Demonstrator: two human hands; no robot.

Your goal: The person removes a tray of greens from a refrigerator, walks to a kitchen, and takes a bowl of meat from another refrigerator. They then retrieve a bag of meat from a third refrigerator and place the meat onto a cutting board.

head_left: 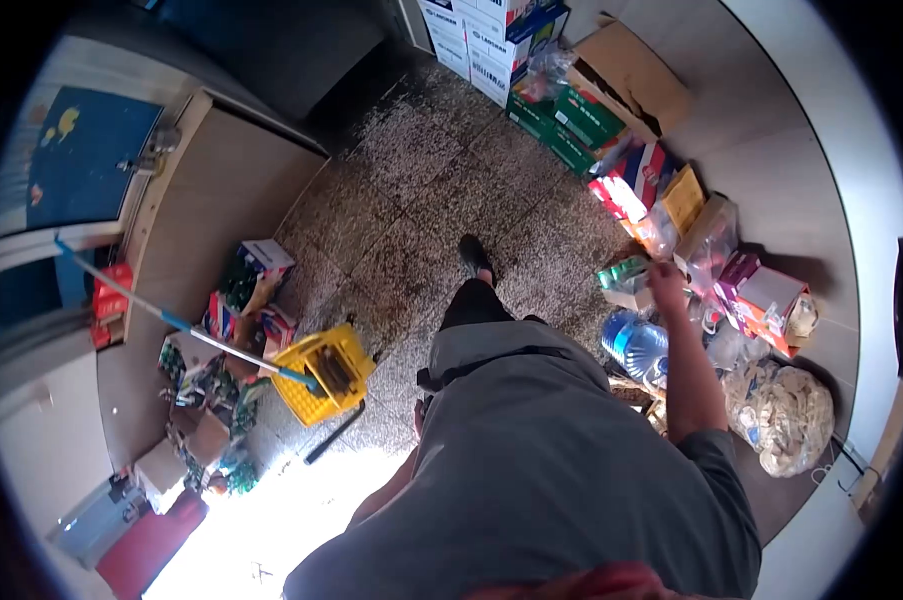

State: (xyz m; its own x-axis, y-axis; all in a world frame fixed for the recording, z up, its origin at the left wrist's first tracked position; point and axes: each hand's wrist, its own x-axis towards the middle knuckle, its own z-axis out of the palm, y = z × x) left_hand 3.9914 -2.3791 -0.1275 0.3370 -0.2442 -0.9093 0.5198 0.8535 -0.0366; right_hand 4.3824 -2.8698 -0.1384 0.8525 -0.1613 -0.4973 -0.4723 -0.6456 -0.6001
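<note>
My right arm reaches out to the right, and my right hand (667,284) is in shadow over the piled goods by the wall, its fingers too dark to make out. In this view it overlaps the edge of a small pack with green tops (626,277). Just below it stands a large clear water bottle with a blue label (633,343). My left hand (418,416) hangs low beside my left hip; only its edge shows past my grey shirt, and the fingers are hidden.
On the left, a yellow mop bucket (316,375) holds a mop with a long handle (161,315). Boxes and bags (211,415) lie behind it. Green cartons (571,130), an open cardboard box (631,75) and a stuffed clear bag (786,415) line the right wall. Speckled tiles (421,190) lie ahead.
</note>
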